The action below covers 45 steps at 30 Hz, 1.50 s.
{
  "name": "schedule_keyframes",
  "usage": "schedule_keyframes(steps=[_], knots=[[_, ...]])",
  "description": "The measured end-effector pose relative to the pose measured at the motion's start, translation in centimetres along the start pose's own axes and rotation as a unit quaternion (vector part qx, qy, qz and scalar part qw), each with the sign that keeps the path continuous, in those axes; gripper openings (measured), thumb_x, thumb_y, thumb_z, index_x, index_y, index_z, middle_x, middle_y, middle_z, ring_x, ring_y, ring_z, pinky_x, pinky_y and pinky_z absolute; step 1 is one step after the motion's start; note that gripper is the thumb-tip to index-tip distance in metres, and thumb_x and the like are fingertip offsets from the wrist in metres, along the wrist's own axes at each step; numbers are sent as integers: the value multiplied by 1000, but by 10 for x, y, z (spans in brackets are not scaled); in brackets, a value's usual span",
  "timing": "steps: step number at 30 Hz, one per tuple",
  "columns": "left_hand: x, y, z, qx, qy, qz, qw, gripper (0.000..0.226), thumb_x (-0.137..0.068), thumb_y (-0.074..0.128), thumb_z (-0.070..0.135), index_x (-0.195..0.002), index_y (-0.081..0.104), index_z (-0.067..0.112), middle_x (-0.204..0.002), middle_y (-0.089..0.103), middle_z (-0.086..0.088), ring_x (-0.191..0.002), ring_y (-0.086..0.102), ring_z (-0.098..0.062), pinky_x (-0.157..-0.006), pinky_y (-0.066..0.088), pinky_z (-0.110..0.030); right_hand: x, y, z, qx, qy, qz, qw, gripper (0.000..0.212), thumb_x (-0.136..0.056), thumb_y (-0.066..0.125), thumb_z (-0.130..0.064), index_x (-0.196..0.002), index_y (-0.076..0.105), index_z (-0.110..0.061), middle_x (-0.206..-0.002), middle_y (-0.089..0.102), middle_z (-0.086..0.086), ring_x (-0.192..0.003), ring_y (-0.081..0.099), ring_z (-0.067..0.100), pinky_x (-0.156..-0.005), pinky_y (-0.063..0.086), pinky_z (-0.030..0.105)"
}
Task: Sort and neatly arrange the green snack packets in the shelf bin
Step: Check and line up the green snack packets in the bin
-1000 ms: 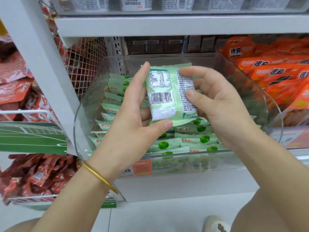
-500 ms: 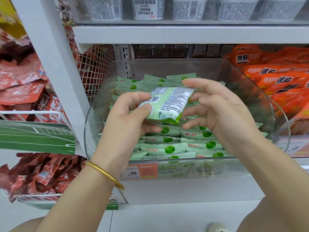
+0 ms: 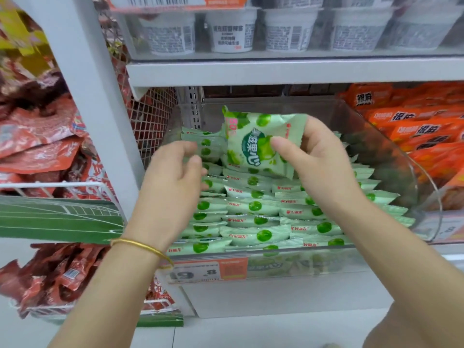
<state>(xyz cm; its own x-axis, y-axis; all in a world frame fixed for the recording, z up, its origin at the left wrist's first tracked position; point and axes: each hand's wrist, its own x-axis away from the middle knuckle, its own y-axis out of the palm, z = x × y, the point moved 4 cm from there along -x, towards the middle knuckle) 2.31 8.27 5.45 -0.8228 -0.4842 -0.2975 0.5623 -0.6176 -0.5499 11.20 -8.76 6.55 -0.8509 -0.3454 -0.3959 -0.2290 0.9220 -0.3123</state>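
Orange packets just beside clear bin

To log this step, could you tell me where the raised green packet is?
Head view, centre: the right hand pinches the green packet above the rows in the clear bin.

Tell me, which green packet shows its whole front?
The packet pinched in the right hand, raised above the clear bin with its printed front facing the camera. The other packets lie stacked in rows, showing only narrow strips.
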Motion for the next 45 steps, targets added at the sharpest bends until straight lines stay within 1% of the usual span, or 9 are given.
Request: schedule_keyframes(steps=[3, 9, 16, 22, 28, 31, 34, 38, 45], knots=[[-9, 21, -10, -218, 78, -77, 970, 39, -98, 39, 23, -132, 46, 4, -145, 35, -15, -134, 31, -25, -110, 17, -23, -18, 12, -7, 102, -31, 18, 994, 15, -92, 57, -21, -106, 59, -16, -91, 62, -14, -89, 58, 5, -74, 44, 14], [-17, 39, -19, -383, 55, -146, 910, 50, -96, 25, 39, -121, 48, 3, -135, 42, -17, -123, 39, -33, -106, 23, -42, -52, 58, -15, 221, -93, -3, 971, 23, -93, 54, -22, -113, 53, -11, -98, 65, 13, -91, 58, 36, -77, 49, 42], [-13, 35, -22, -356, 41, -139, 923, 47, -95, 25, 38, -115, 51, 5, -131, 47, -17, -120, 43, -33, -109, 23, -42, -72, 94, -28, 444, -174, -139, 868, 22, -97, 44, -22, -115, 54, -17, -110, 59, 4, -97, 56, 25, -67, 33, 25], [-13, 34, -23, -337, 35, -120, 933, 38, -96, 31, 32, -112, 51, 5, -128, 47, -16, -117, 43, -34, -108, 24, -41, -84, 117, -18, 483, -104, -260, 830, 27, -93, 57, -30, -116, 59, -16, -116, 57, 3, -104, 54, 24, -69, 37, 28], [-9, 34, -21, -332, 31, -109, 936, 40, -98, 29, 31, -125, 44, 5, -141, 36, -15, -126, 35, -32, -111, 19, -38, -86, 110, -3, 490, -63, -238, 836, 29, -86, 64, -34, -70, 51, -14, -82, 49, 4, -89, 50, 25, -67, 33, 29], [-8, 31, -20, -312, 19, -103, 944, 36, -99, 33, 25, -125, 44, 3, -141, 36, -16, -126, 35, -33, -109, 23, -38, -84, 126, 9, 490, -99, -227, 836, 14, -88, 61, -24, -96, 65, -13, -105, 56, 10, -107, 51, 29, -71, 32, 29], [-7, 29, -21, -278, 11, -90, 956, 28, -96, 39, 16, -119, 47, 2, -135, 39, -15, -122, 38, -32, -105, 29, -38, -83, 117, 4, 485, -113, -221, 839, 28, -87, 63, -30, -111, 61, -15, -117, 54, 8, -114, 48, 28, -77, 37, 31], [-4, 21, -17, -219, -10, -40, 975, 29, -91, 41, 7, -119, 44, 1, -131, 38, -14, -121, 36, -30, -102, 29, -35, -70, 92, -17, 315, -165, -172, 919, 25, -77, 71, -16, -97, 56, -19, -104, 47, -3, -100, 51, 21, -86, 45, 39], [-1, 16, -19, -175, -15, -1, 984, 43, -85, 38, -5, -128, 39, -4, -135, 35, -20, -126, 33, -32, -109, 24, -34, -56, 106, 2, 505, -190, -253, 803, 26, -85, 63, -39, -106, 67, -24, -123, 48, 1, -117, 39, 26, -85, 34, 34]])
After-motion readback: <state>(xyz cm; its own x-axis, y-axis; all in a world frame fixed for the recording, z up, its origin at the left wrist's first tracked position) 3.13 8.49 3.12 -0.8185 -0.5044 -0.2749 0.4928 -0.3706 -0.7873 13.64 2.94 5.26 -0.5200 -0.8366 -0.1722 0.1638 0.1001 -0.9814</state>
